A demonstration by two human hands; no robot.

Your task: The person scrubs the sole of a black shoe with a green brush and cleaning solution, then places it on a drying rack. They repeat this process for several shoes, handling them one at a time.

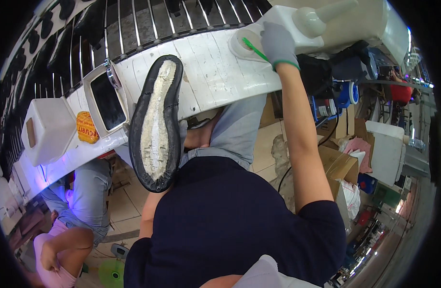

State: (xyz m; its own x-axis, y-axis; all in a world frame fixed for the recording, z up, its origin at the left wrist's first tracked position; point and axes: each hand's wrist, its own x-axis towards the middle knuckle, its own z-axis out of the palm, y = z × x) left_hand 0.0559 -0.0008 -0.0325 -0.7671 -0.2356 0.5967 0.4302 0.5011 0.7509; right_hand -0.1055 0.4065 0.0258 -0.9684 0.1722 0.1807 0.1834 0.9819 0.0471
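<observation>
A black shoe upper (171, 115) is held up bottom-side toward me, its heel over my lap and its toe over the white bench. Its underside is a rough cream strip inside a black rim; no outsole shows. My left forearm runs up behind the heel; the left hand itself is hidden by the shoe it supports. Farther right, my right hand (279, 44), in a grey glove with a green cuff, is closed on a green-handled brush (255, 49). The brush's far end is over the round opening of a white pot (236, 47), and its bristles cannot be made out.
On the white bench (206, 72) stand a framed dark panel (110, 102), a yellow-orange package (87, 127) and a white box (50, 129). Metal rollers (153, 24) carry black shoes beyond. A seated person (69, 245) is at left. Cardboard boxes (338, 163) stand at right.
</observation>
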